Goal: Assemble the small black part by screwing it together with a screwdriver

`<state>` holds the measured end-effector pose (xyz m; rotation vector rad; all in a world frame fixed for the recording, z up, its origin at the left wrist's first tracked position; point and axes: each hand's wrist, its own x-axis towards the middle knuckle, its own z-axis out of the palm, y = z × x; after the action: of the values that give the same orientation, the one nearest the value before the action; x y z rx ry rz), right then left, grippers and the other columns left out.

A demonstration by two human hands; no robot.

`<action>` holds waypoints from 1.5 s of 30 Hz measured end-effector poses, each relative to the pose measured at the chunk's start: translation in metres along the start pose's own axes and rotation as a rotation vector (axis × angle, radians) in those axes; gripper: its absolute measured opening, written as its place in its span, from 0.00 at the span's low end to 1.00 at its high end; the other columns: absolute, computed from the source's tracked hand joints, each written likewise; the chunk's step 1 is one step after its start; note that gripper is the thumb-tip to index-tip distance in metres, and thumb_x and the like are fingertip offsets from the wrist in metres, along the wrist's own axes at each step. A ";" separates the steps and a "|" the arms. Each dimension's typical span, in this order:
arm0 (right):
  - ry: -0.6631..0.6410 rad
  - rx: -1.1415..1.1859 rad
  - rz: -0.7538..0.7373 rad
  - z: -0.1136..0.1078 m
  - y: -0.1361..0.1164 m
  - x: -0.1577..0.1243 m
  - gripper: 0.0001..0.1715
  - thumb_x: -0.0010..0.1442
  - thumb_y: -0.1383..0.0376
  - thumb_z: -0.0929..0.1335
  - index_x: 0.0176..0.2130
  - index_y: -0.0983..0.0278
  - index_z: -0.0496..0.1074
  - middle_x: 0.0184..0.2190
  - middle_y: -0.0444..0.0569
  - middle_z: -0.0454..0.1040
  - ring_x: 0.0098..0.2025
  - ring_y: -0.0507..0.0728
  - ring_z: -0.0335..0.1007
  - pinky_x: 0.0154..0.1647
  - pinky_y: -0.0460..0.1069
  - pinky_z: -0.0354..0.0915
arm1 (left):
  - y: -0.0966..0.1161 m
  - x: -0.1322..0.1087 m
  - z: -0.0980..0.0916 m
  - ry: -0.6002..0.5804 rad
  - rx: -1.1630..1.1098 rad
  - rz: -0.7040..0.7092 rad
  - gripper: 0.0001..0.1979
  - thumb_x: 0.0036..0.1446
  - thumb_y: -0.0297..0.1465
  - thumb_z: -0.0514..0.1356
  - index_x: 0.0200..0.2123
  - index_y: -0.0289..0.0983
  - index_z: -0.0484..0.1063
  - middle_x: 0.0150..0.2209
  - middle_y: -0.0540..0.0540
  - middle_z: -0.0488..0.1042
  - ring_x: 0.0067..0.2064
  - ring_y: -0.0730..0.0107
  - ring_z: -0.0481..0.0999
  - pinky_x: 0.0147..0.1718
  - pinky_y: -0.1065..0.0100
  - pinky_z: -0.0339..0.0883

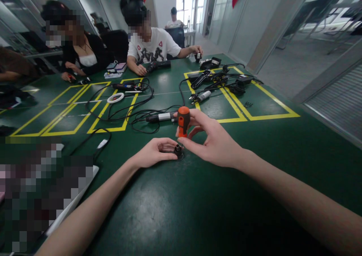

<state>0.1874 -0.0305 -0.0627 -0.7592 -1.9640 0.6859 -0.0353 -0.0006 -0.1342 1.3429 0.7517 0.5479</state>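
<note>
An orange and dark grey screwdriver (pixel 183 122) stands upright, its handle between the thumb and fingers of my right hand (pixel 212 137). Its short shaft points down at a small black round part (pixel 178 152) on the green table; I cannot tell whether the tip sits in a screw. My left hand (pixel 155 152) has its fingers and thumb closed around the left side of that black part, against the tabletop. Just behind my hands lies a black and silver cylindrical tool (pixel 160 117) with a cord.
Yellow tape marks out boxes on the green table (pixel 271 154). Black cables, a silver-bodied tool (pixel 201 97), a white ring (pixel 115 98) and small screws (pixel 248 104) lie beyond my hands. A blurred-out laptop (pixel 70 195) is at left. Two people sit across, one holding a small part.
</note>
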 end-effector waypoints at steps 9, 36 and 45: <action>-0.037 -0.022 -0.158 -0.004 -0.004 -0.002 0.44 0.62 0.77 0.67 0.70 0.51 0.56 0.57 0.51 0.74 0.52 0.59 0.77 0.49 0.53 0.76 | 0.003 -0.001 -0.003 0.005 0.069 -0.046 0.20 0.49 0.33 0.75 0.46 0.33 0.81 0.46 0.43 0.85 0.48 0.62 0.84 0.58 0.58 0.73; 0.193 0.032 -0.215 -0.001 -0.017 0.003 0.23 0.66 0.74 0.68 0.57 0.57 0.75 0.46 0.50 0.77 0.48 0.58 0.74 0.48 0.55 0.75 | -0.001 -0.008 0.020 0.156 0.389 0.141 0.18 0.55 0.35 0.71 0.48 0.34 0.80 0.46 0.43 0.82 0.46 0.63 0.80 0.52 0.61 0.72; 0.254 0.102 -0.166 0.001 -0.009 0.005 0.14 0.63 0.70 0.72 0.49 0.59 0.73 0.46 0.49 0.77 0.46 0.57 0.76 0.47 0.54 0.73 | -0.004 0.013 0.016 0.105 0.535 0.264 0.14 0.55 0.32 0.66 0.45 0.35 0.77 0.42 0.46 0.78 0.40 0.68 0.74 0.43 0.66 0.69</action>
<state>0.1826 -0.0331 -0.0536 -0.5828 -1.7246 0.5566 -0.0148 -0.0020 -0.1392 1.9396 0.8472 0.6558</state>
